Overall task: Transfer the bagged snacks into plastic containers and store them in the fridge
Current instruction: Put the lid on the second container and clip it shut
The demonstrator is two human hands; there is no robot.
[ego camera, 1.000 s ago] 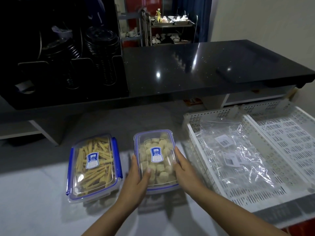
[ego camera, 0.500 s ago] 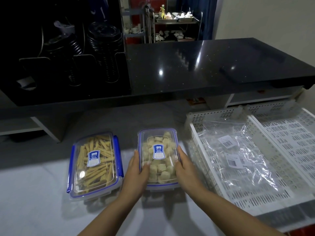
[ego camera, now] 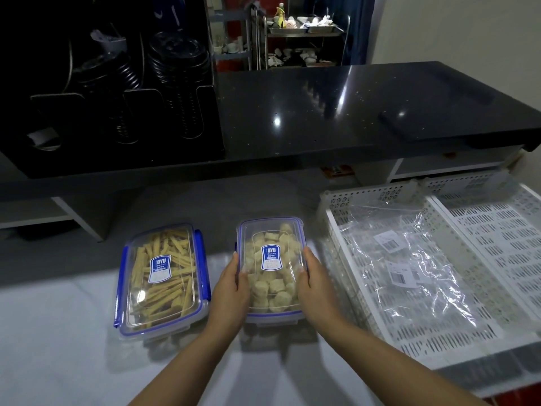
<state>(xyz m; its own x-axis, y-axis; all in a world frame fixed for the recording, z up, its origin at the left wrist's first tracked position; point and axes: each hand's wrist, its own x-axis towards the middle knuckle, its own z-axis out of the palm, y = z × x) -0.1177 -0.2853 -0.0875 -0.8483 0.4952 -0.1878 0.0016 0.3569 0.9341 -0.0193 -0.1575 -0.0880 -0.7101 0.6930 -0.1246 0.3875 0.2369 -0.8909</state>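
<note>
Two clear plastic containers with blue-trimmed lids stand on the white table. The left container (ego camera: 162, 281) holds stick-shaped snacks and nobody touches it. The middle container (ego camera: 270, 268) holds pale round snack pieces under a lid with a blue label. My left hand (ego camera: 231, 291) grips its left side, thumb over the lid's edge. My right hand (ego camera: 311, 285) grips its right side the same way. Empty clear snack bags (ego camera: 409, 265) lie crumpled in the white basket to the right.
A white perforated basket (ego camera: 336, 230) sits at the right, a second one (ego camera: 503, 230) beside it. A black glossy counter (ego camera: 351, 112) runs across the back, with a dark rack of cup lids (ego camera: 117, 92) at its left. A metal shelf cart (ego camera: 295, 39) stands far behind.
Both hands have stayed on the sides of the middle container while the view shifted slightly; the container sits a little nearer the white basket in the picture.
</note>
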